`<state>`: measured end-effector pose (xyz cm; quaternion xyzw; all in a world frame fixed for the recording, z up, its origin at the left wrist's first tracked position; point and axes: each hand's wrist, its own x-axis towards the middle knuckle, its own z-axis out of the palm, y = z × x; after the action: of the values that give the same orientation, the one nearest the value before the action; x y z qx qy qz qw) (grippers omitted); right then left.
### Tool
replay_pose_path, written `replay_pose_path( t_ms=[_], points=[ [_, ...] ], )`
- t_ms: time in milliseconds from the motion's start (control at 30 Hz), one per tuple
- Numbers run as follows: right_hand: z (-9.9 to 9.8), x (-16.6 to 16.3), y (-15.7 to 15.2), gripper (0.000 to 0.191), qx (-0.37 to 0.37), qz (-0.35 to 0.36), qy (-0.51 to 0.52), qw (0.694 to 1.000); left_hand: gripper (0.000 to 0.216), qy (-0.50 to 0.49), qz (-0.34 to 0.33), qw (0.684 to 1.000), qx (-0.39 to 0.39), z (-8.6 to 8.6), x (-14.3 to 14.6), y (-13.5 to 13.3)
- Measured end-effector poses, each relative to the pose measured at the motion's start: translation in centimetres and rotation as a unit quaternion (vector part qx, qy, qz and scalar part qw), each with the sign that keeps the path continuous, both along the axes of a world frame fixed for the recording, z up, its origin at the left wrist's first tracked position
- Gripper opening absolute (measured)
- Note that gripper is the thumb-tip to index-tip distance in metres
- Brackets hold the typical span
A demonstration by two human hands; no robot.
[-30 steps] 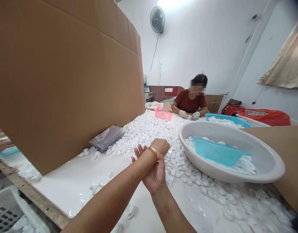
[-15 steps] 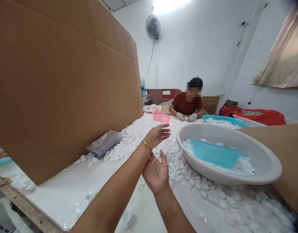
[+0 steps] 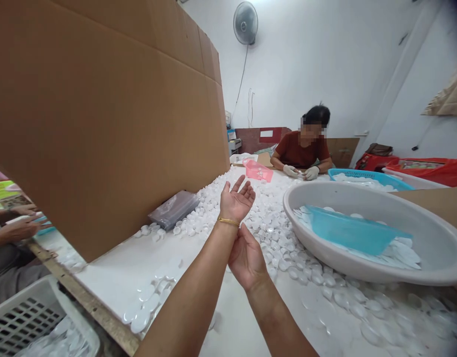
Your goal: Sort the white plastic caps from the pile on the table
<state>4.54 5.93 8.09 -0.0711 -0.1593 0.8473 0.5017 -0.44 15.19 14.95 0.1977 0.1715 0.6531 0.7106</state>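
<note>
My left hand is held out over the table, palm up, with its fingers apart and nothing in it. A thin gold bracelet circles that wrist. My right hand wraps around the left wrist from below, its thumb tip against the wrist at the bracelet's edge. The left forearm hides most of the right fingers. Small white cup-shaped pieces lie heaped beneath and beyond both hands.
A tall cardboard sheet stands left, with a plastic-wrapped pack at its foot. On the right, a large basin holds white pieces and a blue scoop. Across the table sits a gloved person; another person's hands show left.
The view has swung left and slightly down. My left hand has turned palm up. My right thumb, held apart before, has closed onto the left wrist by the bracelet.
</note>
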Motion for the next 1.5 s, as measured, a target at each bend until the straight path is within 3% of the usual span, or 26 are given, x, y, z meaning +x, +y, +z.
replay_pose_path(
  t_ms=[233, 433, 633, 767, 933, 1033, 1133, 1367, 1500],
  points=[
    [-0.6, -1.5, -1.0, 0.02, -0.016, 0.003, -0.033, 0.999, 0.035, -0.007, -0.004, 1.0, -0.003, -0.9, -2.2, -1.2],
    [-0.7, -2.2, -2.1, 0.025, 0.007, 0.032, -0.052, 0.998, 0.02, 0.134, 0.103, 0.985, -0.03, -2.1, -3.1, -1.7],
    [-0.9, -3.0, -2.8, 0.021, 0.02, -0.022, -0.095, 0.995, 0.025, 0.045, 0.034, 0.998, -0.024, -2.4, -4.1, -2.7],
    [-0.9, -3.3, -3.2, 0.024, 0.019, -0.039, -0.119, 0.992, 0.029, -0.007, 0.029, 0.999, -0.025, -2.5, -4.7, -2.9],
    [-0.6, -3.3, -3.6, 0.024, 0.021, 0.016, -0.067, 0.997, 0.027, -0.03, 0.02, 0.999, -0.03, -1.2, -4.9, -3.2],
    [-0.6, -3.2, -3.5, 0.026, 0.015, 0.052, -0.042, 0.998, 0.028, 0.007, 0.033, 0.999, -0.012, -0.2, -5.0, -3.8],
    [-0.6, -3.3, -3.5, 0.017, 0.009, 0.036, -0.064, 0.997, 0.029, 0.051, 0.055, 0.997, -0.012, -0.1, -5.0, -4.2],
    [-0.9, -3.6, -4.2, 0.017, 0.03, 0.055, -0.111, 0.992, 0.027, 0.017, 0.07, 0.997, -0.016, -1.6, -7.2, -4.7],
    [-1.5, -4.3, -5.2, 0.036, 0.039, 0.072, -0.164, 0.983, 0.028, 0.067, 0.132, 0.989, -0.027, -2.4, -10.2, -5.3]
  ],
)
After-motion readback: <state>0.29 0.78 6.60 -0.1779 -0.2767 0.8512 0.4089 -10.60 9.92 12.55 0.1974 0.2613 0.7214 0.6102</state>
